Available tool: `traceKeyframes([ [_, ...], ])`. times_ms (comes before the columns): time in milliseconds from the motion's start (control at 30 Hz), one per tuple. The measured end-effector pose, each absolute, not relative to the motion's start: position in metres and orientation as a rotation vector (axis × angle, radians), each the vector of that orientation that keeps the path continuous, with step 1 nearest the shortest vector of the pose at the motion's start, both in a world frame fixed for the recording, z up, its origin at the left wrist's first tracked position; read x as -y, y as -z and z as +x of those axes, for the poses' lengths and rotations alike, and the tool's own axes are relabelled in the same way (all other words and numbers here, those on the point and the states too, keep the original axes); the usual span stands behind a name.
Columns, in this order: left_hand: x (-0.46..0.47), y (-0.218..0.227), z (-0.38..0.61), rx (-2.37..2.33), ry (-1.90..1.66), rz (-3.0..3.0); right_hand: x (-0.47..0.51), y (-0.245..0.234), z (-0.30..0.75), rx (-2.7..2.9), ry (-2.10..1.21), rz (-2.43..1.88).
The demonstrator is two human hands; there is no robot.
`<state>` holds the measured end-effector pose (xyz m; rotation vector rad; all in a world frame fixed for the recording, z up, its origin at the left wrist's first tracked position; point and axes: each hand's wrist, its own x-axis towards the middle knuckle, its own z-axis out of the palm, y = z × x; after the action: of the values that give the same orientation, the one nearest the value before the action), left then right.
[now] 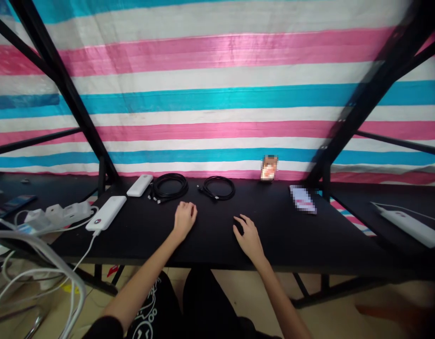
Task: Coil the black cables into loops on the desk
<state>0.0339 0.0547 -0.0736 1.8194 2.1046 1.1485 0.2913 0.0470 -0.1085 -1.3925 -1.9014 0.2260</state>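
My left hand (184,218) rests on the black table in a loose curl, its fingers together and nothing showing in them. Just beyond it lie a larger coil of black cable (186,184) and, to the right, a smaller coiled black cable (233,189), both with their plug ends on the left or front side. My right hand (248,237) lies on the tabletop with its fingers apart, holding nothing. Between the two hands is bare black surface. Neither hand touches a cable.
On the left sit two white power banks (109,213), the nearer one plugged into a white cable, beside a white power strip (61,215). At the right lie a phone (302,199) and a propped, pixelated item (269,168). Black frame bars (67,89) rise at both sides.
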Motion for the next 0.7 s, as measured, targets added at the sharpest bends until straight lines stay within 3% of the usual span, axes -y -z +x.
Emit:
traceKeyframes([
  [233,-0.093,0.066,-0.034,-2.521,-1.059,1.886,-0.048,0.101,0.286,1.908,-0.145,-1.41],
  [500,-0.096,0.066,-0.05,-2.42,-0.803,2.123,-0.049,0.103,0.286,1.927,-0.106,-1.434],
  [700,-0.11,0.024,-0.066,-2.419,-1.036,2.02,-0.051,0.11,0.285,1.945,-0.023,-1.414],
])
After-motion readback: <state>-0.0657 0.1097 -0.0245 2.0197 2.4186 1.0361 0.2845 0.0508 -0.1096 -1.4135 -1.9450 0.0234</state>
